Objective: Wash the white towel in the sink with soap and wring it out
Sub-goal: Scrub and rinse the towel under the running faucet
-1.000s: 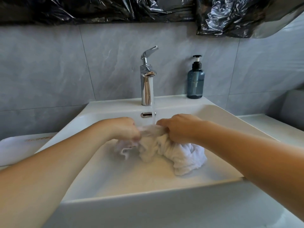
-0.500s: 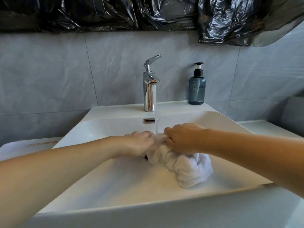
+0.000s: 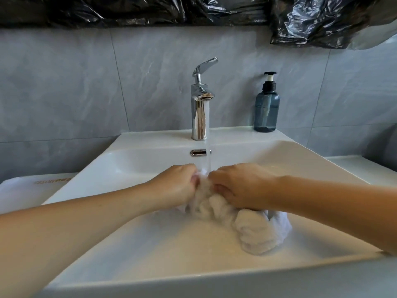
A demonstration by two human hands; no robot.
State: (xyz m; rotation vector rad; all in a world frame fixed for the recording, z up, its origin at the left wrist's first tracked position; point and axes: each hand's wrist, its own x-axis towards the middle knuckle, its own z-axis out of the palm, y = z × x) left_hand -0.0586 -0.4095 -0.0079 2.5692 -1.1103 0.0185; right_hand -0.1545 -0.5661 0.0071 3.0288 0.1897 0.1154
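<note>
Left hand (image 3: 176, 186) and right hand (image 3: 240, 186) both grip the bunched white towel (image 3: 253, 229) in the sink (image 3: 150, 244) under running tap (image 3: 200, 110) water. Soap bottle (image 3: 266, 108): no label legible. Orange lettering at left unreadable.

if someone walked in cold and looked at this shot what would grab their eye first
Two hands, the left hand and right hand, bunch a wet white towel in the middle of the sink, right under the stream from the chrome tap. Behind, a blue soap bottle stands on the sink's back ledge to the right of the tap, and crumpled black plastic hangs along the top of the grey tiled wall.
</note>
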